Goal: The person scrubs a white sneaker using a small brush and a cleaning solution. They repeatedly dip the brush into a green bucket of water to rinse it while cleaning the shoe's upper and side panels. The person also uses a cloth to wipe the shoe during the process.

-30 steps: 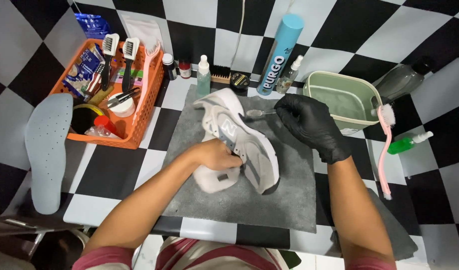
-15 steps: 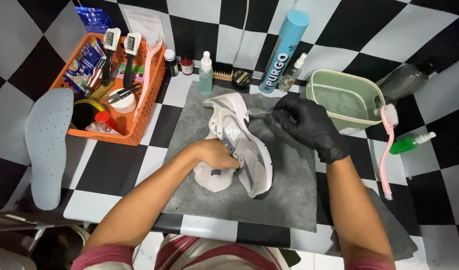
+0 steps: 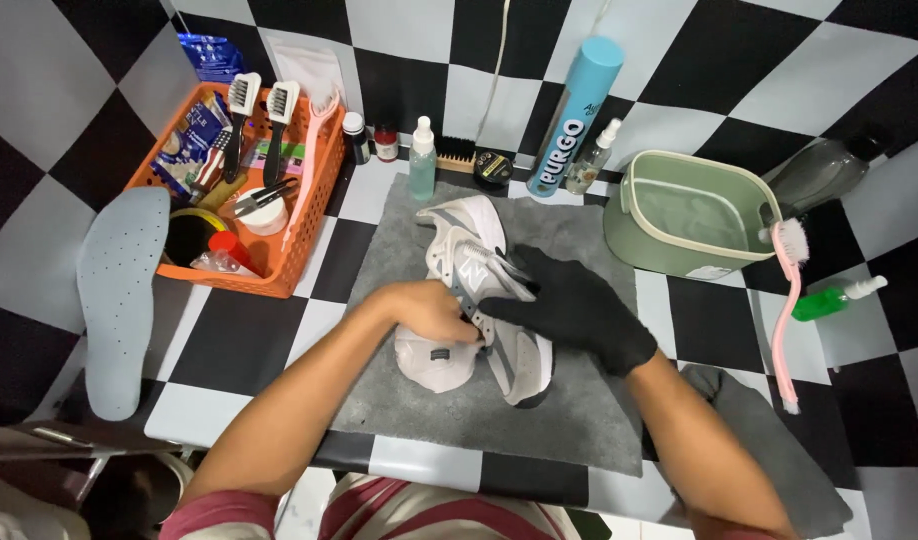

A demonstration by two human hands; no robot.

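Note:
A pale grey and white sneaker [image 3: 466, 240] lies on its side on a grey mat [image 3: 389, 250], toe pointing away from me. My bare left hand [image 3: 429, 310] grips the sneaker at its heel opening and holds it down. My right hand [image 3: 571, 305], in a black glove, rests over the sneaker's middle with its fingers curled. The tip of a small dark brush shows at those fingers, against the laces; the rest of the brush is hidden under the glove.
An orange basket [image 3: 301, 255] of brushes and tins stands at the left, with a grey-blue insole [image 3: 119, 300] beside it. Behind the mat are small bottles and a tall blue spray can [image 3: 574, 115]. At the right are a green tub [image 3: 679, 215], a pink brush [image 3: 787, 300], a green bottle [image 3: 829, 300] and a grey cloth [image 3: 769, 430].
My gloved right hand has moved from the sneaker's toe back toward me to its middle. My left hand and the sneaker have shifted only slightly.

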